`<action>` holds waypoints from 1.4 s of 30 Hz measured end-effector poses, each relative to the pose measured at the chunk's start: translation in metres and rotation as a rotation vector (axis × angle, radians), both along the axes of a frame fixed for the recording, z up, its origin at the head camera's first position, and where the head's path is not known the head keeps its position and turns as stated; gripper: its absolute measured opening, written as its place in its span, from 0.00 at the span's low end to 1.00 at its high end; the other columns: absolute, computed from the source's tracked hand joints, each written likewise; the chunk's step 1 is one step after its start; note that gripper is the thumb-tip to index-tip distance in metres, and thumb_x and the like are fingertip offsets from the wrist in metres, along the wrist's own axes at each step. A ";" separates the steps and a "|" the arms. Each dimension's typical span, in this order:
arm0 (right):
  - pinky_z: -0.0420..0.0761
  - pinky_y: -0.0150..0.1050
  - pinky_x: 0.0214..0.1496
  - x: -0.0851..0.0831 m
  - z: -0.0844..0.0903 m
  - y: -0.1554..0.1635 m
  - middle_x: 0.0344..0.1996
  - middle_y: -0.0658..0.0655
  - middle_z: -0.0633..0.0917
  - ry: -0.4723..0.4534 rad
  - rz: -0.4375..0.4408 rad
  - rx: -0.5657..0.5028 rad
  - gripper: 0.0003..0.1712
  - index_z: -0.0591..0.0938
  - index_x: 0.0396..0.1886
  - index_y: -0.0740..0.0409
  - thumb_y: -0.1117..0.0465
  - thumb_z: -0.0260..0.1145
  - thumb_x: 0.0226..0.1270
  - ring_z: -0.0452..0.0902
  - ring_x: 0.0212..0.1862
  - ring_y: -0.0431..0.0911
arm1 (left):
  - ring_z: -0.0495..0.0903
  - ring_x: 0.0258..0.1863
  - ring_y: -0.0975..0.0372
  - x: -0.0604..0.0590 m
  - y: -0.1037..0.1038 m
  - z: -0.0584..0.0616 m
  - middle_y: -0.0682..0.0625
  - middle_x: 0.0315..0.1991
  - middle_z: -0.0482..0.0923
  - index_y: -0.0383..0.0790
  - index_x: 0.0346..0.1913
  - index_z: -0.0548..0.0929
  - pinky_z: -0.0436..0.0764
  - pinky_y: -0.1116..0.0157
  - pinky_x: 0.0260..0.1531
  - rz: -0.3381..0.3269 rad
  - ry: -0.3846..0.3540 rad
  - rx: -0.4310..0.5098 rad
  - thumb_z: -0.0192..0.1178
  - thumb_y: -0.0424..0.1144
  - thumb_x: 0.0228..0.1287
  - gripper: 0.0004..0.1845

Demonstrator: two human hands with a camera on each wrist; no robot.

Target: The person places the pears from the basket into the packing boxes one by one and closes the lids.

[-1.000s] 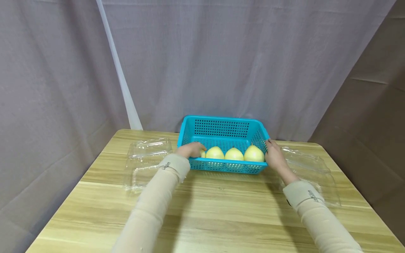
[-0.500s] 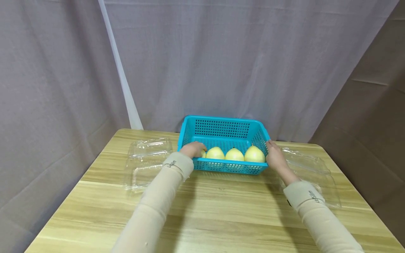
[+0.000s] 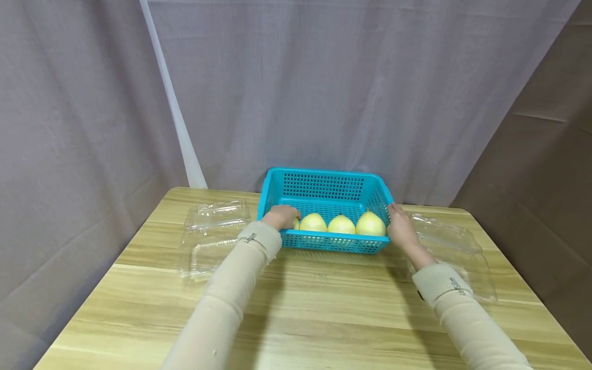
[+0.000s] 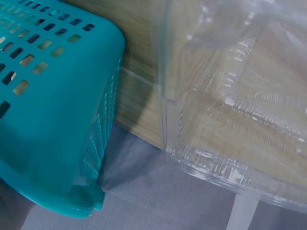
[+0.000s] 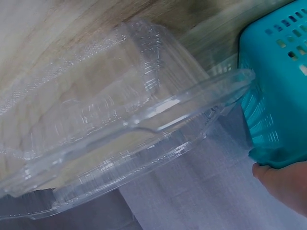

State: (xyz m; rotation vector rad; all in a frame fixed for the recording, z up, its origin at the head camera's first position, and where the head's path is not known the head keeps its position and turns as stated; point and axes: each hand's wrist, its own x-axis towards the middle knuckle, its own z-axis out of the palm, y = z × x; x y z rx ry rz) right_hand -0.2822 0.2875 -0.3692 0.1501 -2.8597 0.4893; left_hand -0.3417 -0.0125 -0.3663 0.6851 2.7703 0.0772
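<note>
A blue-green plastic basket [image 3: 324, 177] with slotted walls stands at the back of the wooden table. Along its front wall sits a row of pale yellow pears [image 3: 341, 225]. My left hand [image 3: 280, 217] reaches over the front left corner, its fingers curled over the leftmost pear [image 3: 296, 224], mostly covered by the hand; the thumb is hidden. On the other side, my right hand [image 3: 401, 228] grips the basket's right rim, fingertips over the edge. In the right wrist view its thumb [image 5: 283, 187] lies at the rim's corner.
Clear plastic clamshell boxes lie with lids raised on both sides: one box [image 3: 215, 241] left of the basket, another box [image 3: 453, 252] right of it, partly behind the right forearm. A grey curtain [image 3: 324, 92] hangs right behind the table [image 3: 324, 318].
My left forearm has shifted slightly to the right, with the hand staying at the leftmost pear. The right hand keeps its hold on the rim, and the basket stays in place.
</note>
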 end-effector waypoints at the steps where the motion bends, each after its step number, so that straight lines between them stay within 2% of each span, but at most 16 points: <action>1: 0.58 0.60 0.69 0.000 0.000 0.000 0.63 0.82 0.61 0.000 -0.005 0.001 0.32 0.62 0.60 0.85 0.80 0.39 0.52 0.56 0.66 0.73 | 0.72 0.60 0.53 0.000 0.001 0.000 0.47 0.61 0.74 0.46 0.63 0.74 0.72 0.56 0.60 -0.008 0.015 -0.014 0.48 0.34 0.70 0.20; 5: 0.58 0.60 0.69 0.001 0.001 0.001 0.63 0.81 0.61 -0.004 -0.013 0.002 0.31 0.62 0.61 0.85 0.79 0.39 0.52 0.56 0.65 0.73 | 0.68 0.64 0.51 -0.001 0.003 0.001 0.45 0.66 0.68 0.46 0.67 0.68 0.69 0.55 0.63 -0.012 0.046 -0.074 0.46 0.38 0.72 0.22; 8: 0.59 0.60 0.69 0.002 0.002 0.001 0.63 0.81 0.61 -0.008 -0.013 0.002 0.31 0.62 0.61 0.85 0.80 0.39 0.53 0.56 0.65 0.73 | 0.63 0.68 0.49 0.000 0.005 0.001 0.44 0.69 0.64 0.45 0.67 0.68 0.65 0.53 0.67 0.001 0.046 -0.106 0.44 0.38 0.72 0.22; 10: 0.60 0.61 0.68 0.002 0.002 0.001 0.63 0.81 0.61 -0.007 -0.016 0.006 0.31 0.62 0.60 0.85 0.80 0.39 0.53 0.57 0.65 0.73 | 0.63 0.68 0.49 0.001 0.005 0.002 0.44 0.68 0.64 0.44 0.66 0.70 0.65 0.53 0.67 0.003 0.043 -0.109 0.45 0.37 0.72 0.21; 13: 0.59 0.61 0.68 0.002 0.003 0.001 0.63 0.81 0.61 -0.006 -0.024 0.006 0.31 0.62 0.61 0.85 0.80 0.39 0.53 0.57 0.65 0.73 | 0.69 0.62 0.50 0.002 0.006 0.004 0.44 0.62 0.71 0.42 0.60 0.75 0.70 0.54 0.62 0.011 0.046 -0.087 0.46 0.35 0.70 0.18; 17: 0.59 0.61 0.68 0.002 0.001 -0.001 0.63 0.81 0.61 -0.008 -0.021 0.002 0.31 0.62 0.61 0.85 0.80 0.39 0.52 0.57 0.65 0.73 | 0.75 0.52 0.52 0.004 0.004 0.003 0.43 0.52 0.78 0.40 0.55 0.77 0.75 0.57 0.52 0.034 0.065 -0.068 0.47 0.34 0.70 0.15; 22: 0.59 0.62 0.68 0.003 -0.006 -0.004 0.64 0.81 0.61 -0.016 -0.020 -0.015 0.32 0.61 0.62 0.84 0.80 0.39 0.52 0.56 0.65 0.73 | 0.73 0.38 0.57 0.006 0.001 -0.002 0.45 0.42 0.79 0.41 0.49 0.78 0.77 0.60 0.41 0.048 0.101 -0.061 0.52 0.36 0.67 0.11; 26: 0.58 0.61 0.69 0.004 -0.010 -0.004 0.64 0.80 0.61 -0.014 -0.029 -0.022 0.33 0.61 0.62 0.84 0.80 0.40 0.52 0.56 0.66 0.72 | 0.74 0.38 0.57 0.007 0.000 -0.001 0.45 0.40 0.79 0.41 0.47 0.78 0.78 0.59 0.41 0.051 0.123 -0.052 0.54 0.37 0.66 0.09; 31: 0.58 0.61 0.69 0.003 -0.006 -0.004 0.64 0.80 0.61 -0.009 -0.029 -0.014 0.33 0.62 0.62 0.83 0.80 0.41 0.52 0.56 0.66 0.72 | 0.75 0.41 0.53 0.006 -0.004 0.003 0.44 0.43 0.78 0.43 0.52 0.78 0.78 0.57 0.40 0.074 0.147 0.013 0.57 0.36 0.61 0.15; 36: 0.60 0.61 0.68 0.003 -0.003 -0.002 0.64 0.80 0.61 0.004 -0.033 -0.003 0.32 0.62 0.61 0.84 0.80 0.41 0.51 0.57 0.65 0.72 | 0.74 0.48 0.51 0.005 -0.007 0.007 0.43 0.52 0.76 0.45 0.62 0.74 0.77 0.56 0.46 0.090 0.122 0.100 0.65 0.37 0.54 0.29; 42: 0.60 0.61 0.68 0.002 -0.005 0.000 0.63 0.80 0.62 0.020 -0.021 -0.005 0.33 0.63 0.61 0.84 0.80 0.41 0.50 0.57 0.65 0.72 | 0.73 0.47 0.52 0.005 -0.008 0.012 0.43 0.51 0.75 0.44 0.62 0.73 0.77 0.57 0.45 0.084 0.126 0.119 0.70 0.38 0.49 0.33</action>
